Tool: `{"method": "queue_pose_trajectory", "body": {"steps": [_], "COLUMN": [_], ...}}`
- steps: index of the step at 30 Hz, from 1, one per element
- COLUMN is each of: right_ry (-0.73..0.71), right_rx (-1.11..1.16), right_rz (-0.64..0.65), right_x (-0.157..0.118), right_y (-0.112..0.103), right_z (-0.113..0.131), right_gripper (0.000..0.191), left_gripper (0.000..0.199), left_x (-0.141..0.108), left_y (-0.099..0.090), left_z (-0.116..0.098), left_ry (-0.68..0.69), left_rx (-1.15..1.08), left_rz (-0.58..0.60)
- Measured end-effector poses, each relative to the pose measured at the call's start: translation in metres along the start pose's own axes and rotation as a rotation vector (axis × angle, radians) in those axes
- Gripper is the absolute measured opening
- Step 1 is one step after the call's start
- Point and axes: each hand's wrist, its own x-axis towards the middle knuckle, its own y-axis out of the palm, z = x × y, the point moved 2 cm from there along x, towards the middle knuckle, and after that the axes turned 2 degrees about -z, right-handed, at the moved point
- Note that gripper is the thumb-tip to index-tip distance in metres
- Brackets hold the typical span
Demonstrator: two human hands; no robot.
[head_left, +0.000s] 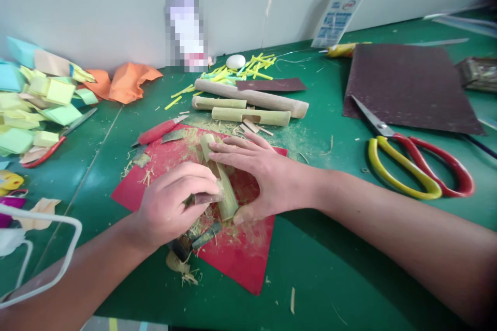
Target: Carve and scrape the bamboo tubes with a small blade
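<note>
A short bamboo piece [229,197] with a cut-out in its side lies slanted on a red sheet [248,264] covered with shavings and dust. My left hand [174,199] is closed on a small piece of brown sandpaper [209,196], which touches the bamboo's left edge beside the cut-out. Fingers spread, my right hand [264,176] steadies the bamboo, with fingertips at its upper end and the thumb at its lower end. A red-handled knife [161,131] rests at the sheet's upper left. Dark scraps [205,235] lie below my left hand.
More bamboo pieces [252,116] and a sandpaper strip [272,84] lie behind the sheet. Large scissors [404,150] and a dark sandpaper sheet [407,88] are at the right. Folded papers [39,98] and a white wire frame [73,248] occupy the left.
</note>
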Motion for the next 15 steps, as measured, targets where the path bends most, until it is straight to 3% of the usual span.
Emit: {"method": "queue_pose_trajectory", "body": {"steps": [8,15], "right_ry": [0.005,-0.016], "right_rx": [0.014,0.021], "right_rz": [0.006,-0.013], "right_x": [0.0000,-0.0006], "right_y": [0.0000,0.0000], "right_z": [-0.0008,-0.0005], "right_gripper": [0.103,0.103], "left_gripper": [0.017,0.020], "left_x": [-0.0043,-0.0073], "left_y": [0.0015,-0.0030], "left_z": [0.0029,0.0036], "left_ry": [0.124,0.280], "left_rx": [-0.058,0.217], "left_rz": [0.127,0.163]}}
